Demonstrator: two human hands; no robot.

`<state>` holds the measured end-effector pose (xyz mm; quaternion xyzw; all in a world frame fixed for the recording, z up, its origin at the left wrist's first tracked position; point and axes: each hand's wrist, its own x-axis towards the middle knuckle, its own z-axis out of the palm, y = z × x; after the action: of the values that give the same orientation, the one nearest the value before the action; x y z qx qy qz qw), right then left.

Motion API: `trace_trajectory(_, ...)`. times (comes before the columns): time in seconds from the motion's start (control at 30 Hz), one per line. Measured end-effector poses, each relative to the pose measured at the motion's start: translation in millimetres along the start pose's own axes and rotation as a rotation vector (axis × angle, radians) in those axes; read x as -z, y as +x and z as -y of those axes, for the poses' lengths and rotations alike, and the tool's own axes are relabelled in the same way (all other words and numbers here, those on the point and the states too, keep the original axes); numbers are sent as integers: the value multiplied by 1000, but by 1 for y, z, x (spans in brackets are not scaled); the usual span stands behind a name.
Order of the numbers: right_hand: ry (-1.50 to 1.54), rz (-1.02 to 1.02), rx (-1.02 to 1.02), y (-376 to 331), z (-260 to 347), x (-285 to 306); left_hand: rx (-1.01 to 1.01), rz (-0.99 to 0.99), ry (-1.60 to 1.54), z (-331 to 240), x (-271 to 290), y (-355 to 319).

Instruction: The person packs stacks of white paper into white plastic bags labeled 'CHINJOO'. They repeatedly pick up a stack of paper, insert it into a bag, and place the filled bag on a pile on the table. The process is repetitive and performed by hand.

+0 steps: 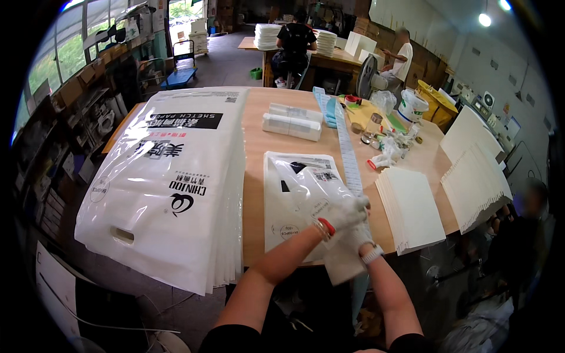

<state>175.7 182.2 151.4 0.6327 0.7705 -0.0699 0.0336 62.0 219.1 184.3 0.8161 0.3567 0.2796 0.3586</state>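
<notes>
My left hand point(348, 213), in a white glove with a red cuff, reaches across a clear printed plastic bag point(312, 185); its fingers are curled at the bag's right edge and slightly blurred. Just below it, my right hand point(356, 236), also gloved, grips a small stack of cream paper point(341, 262) that hangs over the table's near edge. Part of the right hand's fingers is hidden behind the left hand and the bag. Under both lies a pile of printed plastic bags point(276, 206) on the wooden table point(254, 176).
Large printed bags point(141, 194) cover the table's left side. Wrapped clear rolls point(291, 125) lie farther back. Paper stacks point(412, 209) and upright sheets point(477, 182) stand right, near a glass jar point(372, 126) and a white bucket point(412, 106). Two people work beyond; another sits at right.
</notes>
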Motion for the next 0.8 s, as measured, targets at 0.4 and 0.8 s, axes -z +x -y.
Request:
trace_trajectory(0.4,-35,-199,-295,49,-61,-67,106,-732,207,86,-65,-120)
trace_trajectory(0.8,4,-296,98,-24,-24,-117,818,-478,-1554,101,-184,-156)
